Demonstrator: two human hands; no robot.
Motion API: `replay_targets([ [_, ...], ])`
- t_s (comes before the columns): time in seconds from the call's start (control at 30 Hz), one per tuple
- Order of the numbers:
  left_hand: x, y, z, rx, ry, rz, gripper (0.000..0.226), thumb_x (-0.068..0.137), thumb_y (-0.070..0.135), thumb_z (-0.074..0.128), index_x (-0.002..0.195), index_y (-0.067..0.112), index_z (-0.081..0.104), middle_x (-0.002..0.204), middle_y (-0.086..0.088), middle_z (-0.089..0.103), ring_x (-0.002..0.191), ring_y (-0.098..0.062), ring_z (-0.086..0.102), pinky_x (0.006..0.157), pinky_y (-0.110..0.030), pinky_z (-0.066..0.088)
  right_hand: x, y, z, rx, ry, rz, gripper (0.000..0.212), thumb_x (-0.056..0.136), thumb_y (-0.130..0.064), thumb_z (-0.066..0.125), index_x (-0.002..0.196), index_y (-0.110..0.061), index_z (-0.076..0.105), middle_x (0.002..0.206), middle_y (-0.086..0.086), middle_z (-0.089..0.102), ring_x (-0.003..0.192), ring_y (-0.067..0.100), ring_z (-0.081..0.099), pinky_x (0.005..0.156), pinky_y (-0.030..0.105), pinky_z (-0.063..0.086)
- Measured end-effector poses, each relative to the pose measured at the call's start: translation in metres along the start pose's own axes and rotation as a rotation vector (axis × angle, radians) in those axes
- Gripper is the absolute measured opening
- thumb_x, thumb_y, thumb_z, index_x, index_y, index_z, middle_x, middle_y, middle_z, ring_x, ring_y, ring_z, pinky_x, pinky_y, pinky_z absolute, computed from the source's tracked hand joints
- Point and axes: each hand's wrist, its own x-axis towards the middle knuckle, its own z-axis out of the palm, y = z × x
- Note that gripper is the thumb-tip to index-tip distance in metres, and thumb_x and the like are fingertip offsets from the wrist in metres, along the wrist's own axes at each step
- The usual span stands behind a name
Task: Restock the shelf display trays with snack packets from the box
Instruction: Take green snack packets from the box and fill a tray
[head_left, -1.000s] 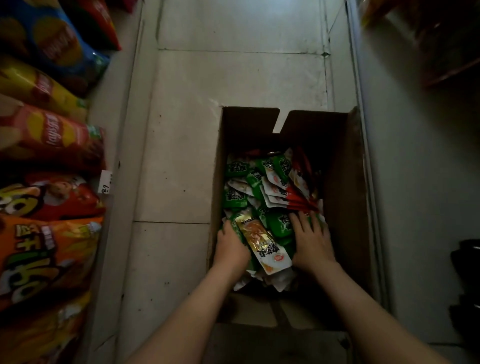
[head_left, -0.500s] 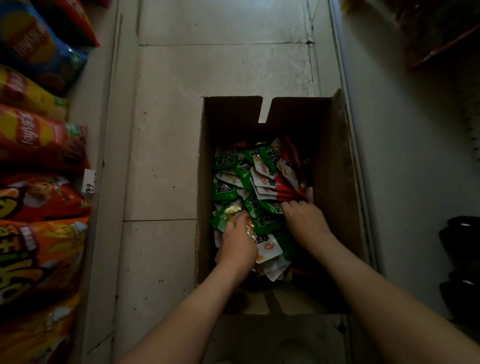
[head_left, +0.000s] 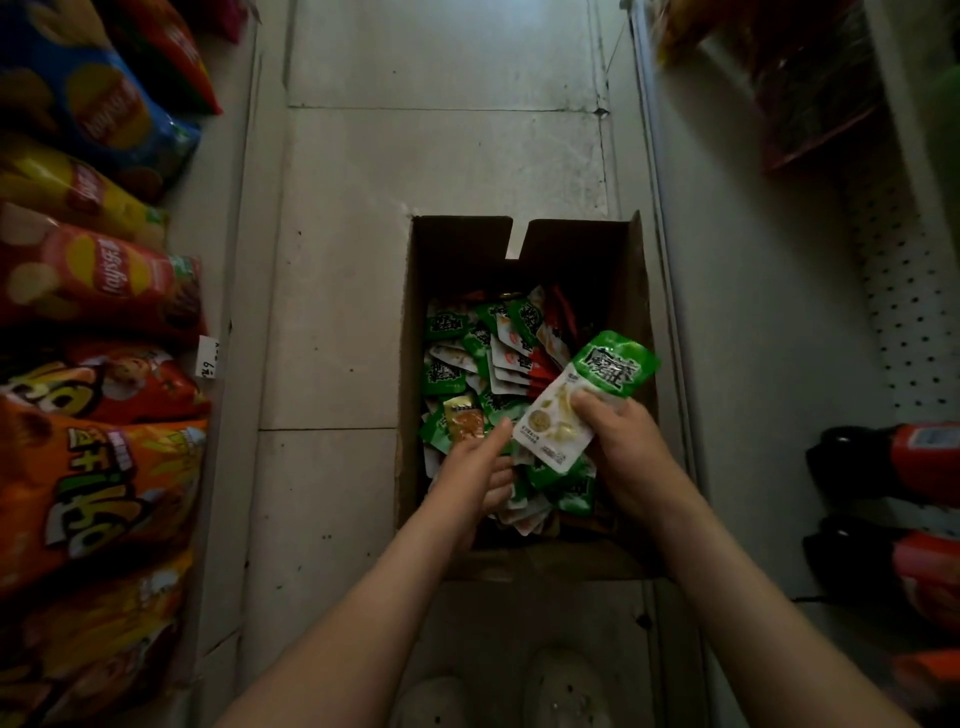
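Pinching one green-and-white packet (head_left: 584, 397) between the thumb on its face and fingers curled behind, the right hand (head_left: 626, 452) holds it just above the right wall of the box (head_left: 410, 374). The left hand (head_left: 475, 467) reaches into the near end of the box with fingers loosely extended onto the heap of packets (head_left: 467, 364), grasping nothing as far as I can tell. The likeliest slip is the raised packet: a one-handed pinch on slick film could let it slide out. Because it hangs over the right wall, it might drop outside the box instead of back in. The heap mixes green, red and gold packets (all jumbled), so a hasty left-hand grab could pick up the wrong kind or flick loose ones over the left wall. No display trays are in view.
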Motion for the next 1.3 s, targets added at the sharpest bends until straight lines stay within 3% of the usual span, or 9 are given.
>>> replay_targets([
  [0.3,-0.001,-0.009,0.003,-0.407,0.025,-0.122,0.021,0.095,0.023,0.058,0.088,0.004,0.064,0.080,-0.012,0.071,0.071,-0.022,0.069,0.055,-0.031,0.054,-0.015,0.026,0.011,0.281,-0.167,0.148,0.018,0.095,-0.009,0.044,0.101,-0.002,0.060,0.089,0.013,0.071,0.079,0.022,0.070,0.070,0.035,0.059],
  [0.6,0.010,-0.014,-0.007,-0.447,-0.008,-0.048,0.013,0.088,0.002,0.062,0.100,0.007,0.064,0.083,-0.010,0.073,0.076,-0.023,0.070,0.067,-0.039,0.057,-0.011,0.041,-0.005,0.075,-0.091,0.184,0.020,0.093,-0.004,0.049,0.109,-0.008,0.059,0.103,0.015,0.069,0.089,0.029,0.069,0.076,0.041,0.056],
  [0.73,0.011,-0.016,-0.008,-0.383,-0.078,-0.111,0.017,0.093,0.021,0.059,0.105,0.009,0.063,0.090,-0.013,0.074,0.081,-0.027,0.071,0.068,-0.042,0.056,-0.007,0.050,0.002,-0.085,-0.273,0.201,0.036,0.090,-0.013,0.060,0.125,-0.018,0.052,0.111,0.006,0.069,0.099,0.025,0.068,0.085,0.041,0.056],
  [0.83,0.016,-0.022,-0.013,-0.237,-0.110,-0.153,0.044,0.084,0.038,0.066,0.117,0.008,0.063,0.104,-0.017,0.072,0.094,-0.034,0.069,0.079,-0.044,0.055,-0.007,0.054,0.023,-0.207,-0.406,0.310,0.021,0.096,-0.019,0.053,0.112,-0.033,0.050,0.104,-0.006,0.066,0.091,0.011,0.067,0.079,0.024,0.055],
  [0.9,0.022,-0.029,-0.017,-0.202,-0.045,-0.133,0.041,0.086,0.030,0.068,0.122,0.011,0.061,0.106,-0.017,0.071,0.093,-0.035,0.069,0.076,-0.045,0.057,-0.002,0.062,0.031,-0.284,-0.427,0.331,0.018,0.093,-0.023,0.053,0.109,-0.033,0.050,0.108,-0.004,0.062,0.094,0.011,0.065,0.082,0.028,0.055],
  [0.97,0.027,-0.033,-0.021,-0.197,0.053,-0.121,0.033,0.089,0.019,0.067,0.120,0.011,0.061,0.102,-0.017,0.072,0.087,-0.035,0.070,0.072,-0.043,0.057,0.009,0.074,0.031,-0.425,-0.339,0.245,0.026,0.086,-0.025,0.054,0.111,-0.021,0.054,0.121,0.005,0.052,0.108,0.023,0.056,0.094,0.047,0.049],
  [1.1,0.037,-0.038,-0.026,-0.125,0.196,-0.093,0.027,0.091,0.014,0.062,0.117,0.008,0.061,0.097,-0.016,0.072,0.083,-0.032,0.070,0.070,-0.038,0.056,0.038,0.086,0.017,-0.773,0.272,0.151,0.057,0.089,-0.031,0.060,0.139,-0.017,0.036,0.147,0.008,0.031,0.135,0.030,0.030,0.111,0.050,0.028],
  [1.2,0.043,-0.042,-0.028,-0.112,0.231,-0.042,0.025,0.093,0.015,0.060,0.118,0.010,0.061,0.099,-0.015,0.071,0.084,-0.030,0.070,0.067,-0.034,0.055,0.056,0.091,0.009,-0.899,0.234,0.291,0.096,0.083,-0.058,0.061,0.152,-0.017,0.008,0.159,0.011,0.011,0.145,0.034,0.010,0.116,0.050,0.012],
  [1.3,0.049,-0.045,-0.031,-0.167,0.233,-0.033,0.026,0.093,0.016,0.061,0.119,0.011,0.061,0.103,-0.015,0.071,0.090,-0.032,0.069,0.079,-0.041,0.055,0.073,0.095,0.007,-0.764,0.177,0.303,0.093,0.075,-0.057,0.071,0.145,-0.013,0.028,0.150,0.012,0.035,0.135,0.033,0.035,0.110,0.046,0.030],
])
